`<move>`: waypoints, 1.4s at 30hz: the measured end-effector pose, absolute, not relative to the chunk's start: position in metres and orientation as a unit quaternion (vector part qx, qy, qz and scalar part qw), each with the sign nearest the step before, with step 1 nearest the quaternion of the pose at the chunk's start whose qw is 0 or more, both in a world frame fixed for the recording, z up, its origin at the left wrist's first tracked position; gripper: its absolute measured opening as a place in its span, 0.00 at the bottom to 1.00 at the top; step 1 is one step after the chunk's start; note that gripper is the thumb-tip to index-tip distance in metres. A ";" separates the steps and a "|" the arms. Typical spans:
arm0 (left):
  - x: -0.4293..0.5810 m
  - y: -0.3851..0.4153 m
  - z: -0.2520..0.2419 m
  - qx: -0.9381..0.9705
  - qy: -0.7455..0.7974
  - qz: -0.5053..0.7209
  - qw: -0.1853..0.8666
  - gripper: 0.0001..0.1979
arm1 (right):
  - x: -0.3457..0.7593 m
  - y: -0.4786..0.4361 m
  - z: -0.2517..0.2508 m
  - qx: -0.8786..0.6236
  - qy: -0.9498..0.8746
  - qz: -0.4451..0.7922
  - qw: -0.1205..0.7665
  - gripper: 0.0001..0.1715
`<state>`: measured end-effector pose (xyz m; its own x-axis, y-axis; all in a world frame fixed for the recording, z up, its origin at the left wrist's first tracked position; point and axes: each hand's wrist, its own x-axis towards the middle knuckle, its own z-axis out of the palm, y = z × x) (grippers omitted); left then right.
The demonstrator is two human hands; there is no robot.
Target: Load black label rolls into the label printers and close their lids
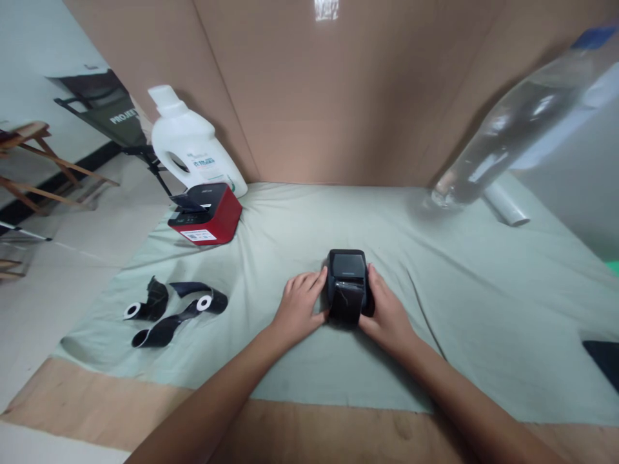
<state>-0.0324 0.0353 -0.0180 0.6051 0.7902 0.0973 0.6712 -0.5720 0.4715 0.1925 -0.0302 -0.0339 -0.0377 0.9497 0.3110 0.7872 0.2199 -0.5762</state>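
On the worktop (319, 430), the black device (349, 263) is held between left hand (300, 305) and right hand (387, 310), each grip part-closed on one side, with a black strip (346, 304) already laid over its front, though what remains cannot be told.

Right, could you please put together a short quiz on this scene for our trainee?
1. True or false: the red box stands nearer to the viewer than the white jug.
2. Fill in the missing word: the clear bottle has a ____ cap.
3. Choose one: which thing is between the left hand and the right hand?
a) the red box
b) the black device
c) the clear bottle

Key:
1. True
2. blue
3. b
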 end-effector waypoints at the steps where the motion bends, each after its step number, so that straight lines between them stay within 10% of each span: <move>1: -0.033 0.036 -0.018 0.873 0.416 0.157 0.201 0.42 | 0.191 -0.031 -0.032 -0.620 -0.706 0.129 0.318 0.61; 42: -0.036 0.045 -0.003 0.900 0.391 0.105 0.161 0.36 | 0.205 -0.029 -0.023 -0.583 -0.777 0.059 0.230 0.61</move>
